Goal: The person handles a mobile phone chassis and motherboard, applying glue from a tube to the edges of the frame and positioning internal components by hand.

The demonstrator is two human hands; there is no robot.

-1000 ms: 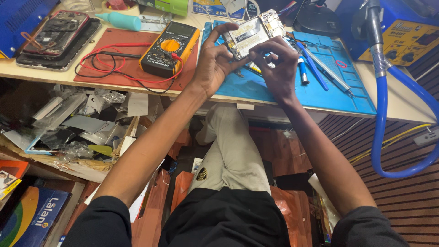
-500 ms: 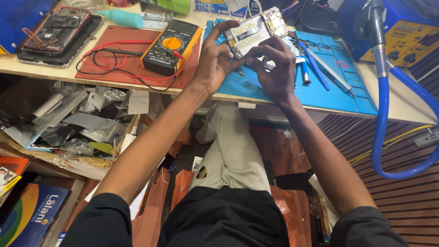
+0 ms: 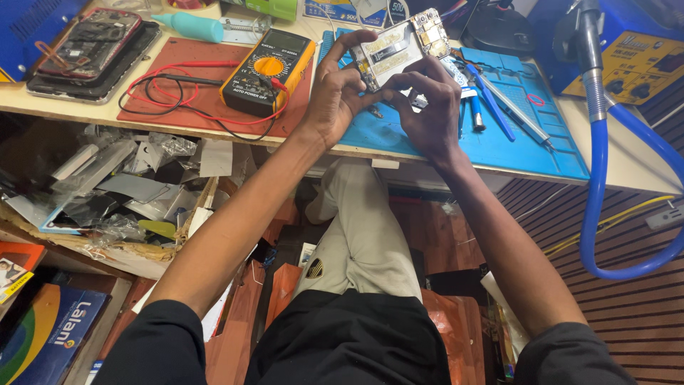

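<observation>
We grip an opened phone (image 3: pixel 400 47) with both hands, left hand (image 3: pixel 337 96) and right hand (image 3: pixel 429 107) clasping it tilted above the blue mat (image 3: pixel 527 146) on the worktop (image 3: pixel 64 107), beside a yellow multimeter (image 3: pixel 268 71).

Both arms are extended from the bottom of the frame toward the upper centre, with black sleeves seen at the lower left and lower right corners and the forearms left bare. The left forearm is angled up and to the right, the right forearm up and to the left, so that the wrists are brought close together above centre. The left hand (image 3: pixel 335 96) is turned with its back toward the camera, its fingers curled in a grip and one finger raised higher. The right hand (image 3: pixel 427 107) is placed just beside it, knuckles up, its fingers bent inward in a pinch. The fingertips of both hands are nearly met.
</observation>
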